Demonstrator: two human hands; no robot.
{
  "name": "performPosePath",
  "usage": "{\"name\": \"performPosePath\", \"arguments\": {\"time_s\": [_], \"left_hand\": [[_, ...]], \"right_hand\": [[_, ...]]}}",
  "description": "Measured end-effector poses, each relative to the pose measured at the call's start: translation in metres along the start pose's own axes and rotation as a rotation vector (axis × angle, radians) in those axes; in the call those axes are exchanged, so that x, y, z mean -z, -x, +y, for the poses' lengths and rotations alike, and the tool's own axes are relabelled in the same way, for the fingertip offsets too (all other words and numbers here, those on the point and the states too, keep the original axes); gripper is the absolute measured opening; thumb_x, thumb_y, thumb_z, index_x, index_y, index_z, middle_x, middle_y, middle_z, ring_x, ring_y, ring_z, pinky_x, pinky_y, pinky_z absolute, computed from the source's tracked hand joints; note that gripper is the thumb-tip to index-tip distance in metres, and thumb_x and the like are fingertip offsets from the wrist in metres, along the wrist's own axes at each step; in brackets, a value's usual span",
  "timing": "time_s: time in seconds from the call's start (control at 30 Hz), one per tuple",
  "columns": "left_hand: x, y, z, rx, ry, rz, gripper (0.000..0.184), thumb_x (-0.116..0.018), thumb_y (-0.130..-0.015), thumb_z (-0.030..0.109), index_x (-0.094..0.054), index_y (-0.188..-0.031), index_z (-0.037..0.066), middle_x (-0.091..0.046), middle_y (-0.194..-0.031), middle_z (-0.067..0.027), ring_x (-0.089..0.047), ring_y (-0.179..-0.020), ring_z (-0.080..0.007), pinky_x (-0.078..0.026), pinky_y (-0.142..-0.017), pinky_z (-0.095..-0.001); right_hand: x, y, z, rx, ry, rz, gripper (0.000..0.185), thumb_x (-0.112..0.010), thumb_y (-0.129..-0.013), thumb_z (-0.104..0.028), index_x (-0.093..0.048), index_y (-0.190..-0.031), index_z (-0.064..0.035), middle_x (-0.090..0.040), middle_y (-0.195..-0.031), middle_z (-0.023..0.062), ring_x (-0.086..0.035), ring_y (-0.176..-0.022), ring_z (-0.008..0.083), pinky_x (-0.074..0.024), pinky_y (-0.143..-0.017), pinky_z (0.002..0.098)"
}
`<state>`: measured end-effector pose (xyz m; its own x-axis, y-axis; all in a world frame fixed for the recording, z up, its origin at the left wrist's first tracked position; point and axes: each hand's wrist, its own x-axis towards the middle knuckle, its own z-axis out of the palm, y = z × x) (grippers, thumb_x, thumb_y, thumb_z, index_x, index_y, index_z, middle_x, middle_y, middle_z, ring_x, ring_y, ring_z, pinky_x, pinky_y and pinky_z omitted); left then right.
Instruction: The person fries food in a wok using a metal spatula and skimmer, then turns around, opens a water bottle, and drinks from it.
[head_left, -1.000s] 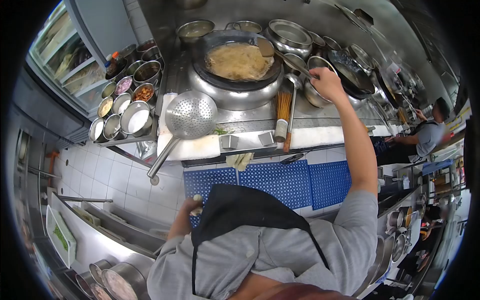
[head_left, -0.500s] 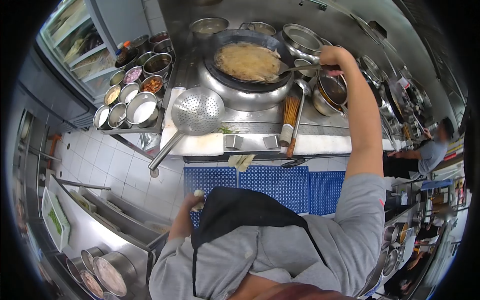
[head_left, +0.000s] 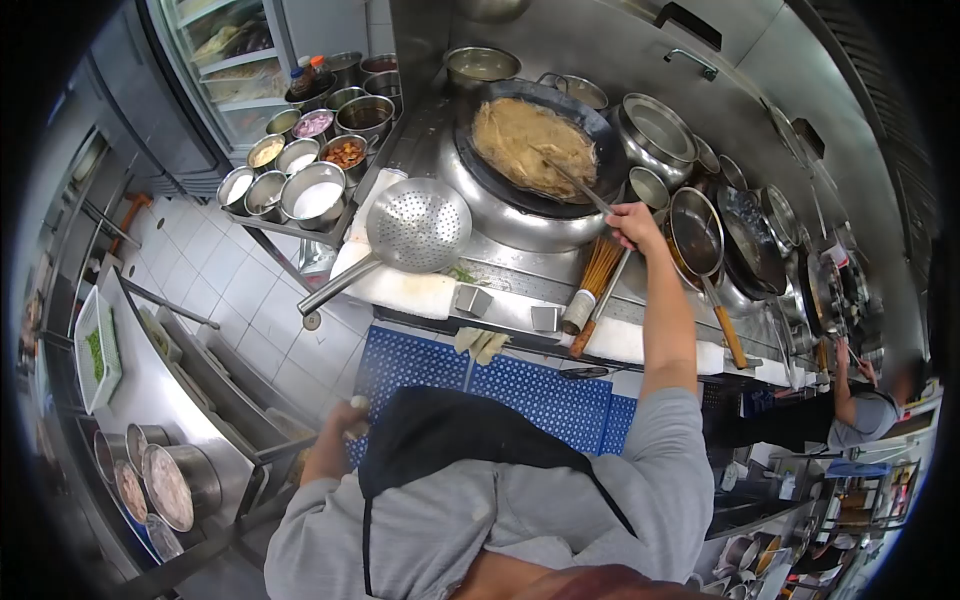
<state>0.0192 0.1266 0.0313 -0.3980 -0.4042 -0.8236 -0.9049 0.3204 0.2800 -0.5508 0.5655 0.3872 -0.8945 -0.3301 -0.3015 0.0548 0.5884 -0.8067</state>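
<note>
My right hand (head_left: 634, 226) is closed around the handle of a wok spatula (head_left: 578, 185). Its far end dips into bubbling, pale-brown frying food (head_left: 530, 145) in a dark wok (head_left: 610, 170), hiding the blade. The wok sits on a round steel burner ring (head_left: 490, 205). Low at my left side, my left hand (head_left: 345, 415) is closed, with something small and whitish at its fingers that I cannot make out. Left of the wok, a perforated strainer (head_left: 418, 225) lies with its handle pointing toward me.
Seasoning pots (head_left: 318, 195) crowd a side shelf at left. A bamboo brush (head_left: 592, 285) and a wooden-handled tool (head_left: 583, 338) rest by the counter edge. Right of the wok are a pan (head_left: 696, 235) and stacked bowls (head_left: 660, 130). Another person (head_left: 850, 410) stands further right.
My right hand has come down and closer, and the spatula has swung from the wok's right rim into the middle of the food. The view has turned; my left hand stays low.
</note>
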Motion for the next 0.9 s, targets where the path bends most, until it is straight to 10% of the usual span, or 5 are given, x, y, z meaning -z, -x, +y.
{"name": "performPosePath", "arguments": {"time_s": [0.17,0.9], "left_hand": [[0.020,0.050,0.059,-0.170,0.144,0.001,0.044,-0.079,-0.060,0.031,-0.074,-0.091,0.001,-0.073,-0.088,-0.0167,-0.072,-0.078,-0.0281,-0.059,-0.067,-0.0403],[0.040,0.026,0.095,-0.227,-0.100,-0.060,0.046,-0.078,-0.066,0.035,-0.073,-0.093,-0.002,-0.072,-0.093,-0.0209,-0.073,-0.077,-0.0298,-0.061,-0.064,-0.0416]], "right_hand": [[-0.041,0.009,-0.006,0.043,-0.015,0.143,0.037,-0.069,-0.088,-0.009,-0.063,-0.123,0.0011,-0.057,-0.060,0.0029,-0.047,-0.040,0.0082,-0.0341,-0.034,0.0257],[-0.022,0.127,-0.062,-0.064,-0.030,0.289,0.037,-0.069,-0.087,-0.008,-0.063,-0.122,0.0019,-0.059,-0.061,0.0043,-0.046,-0.040,0.0076,-0.0317,-0.035,0.0253]]}}
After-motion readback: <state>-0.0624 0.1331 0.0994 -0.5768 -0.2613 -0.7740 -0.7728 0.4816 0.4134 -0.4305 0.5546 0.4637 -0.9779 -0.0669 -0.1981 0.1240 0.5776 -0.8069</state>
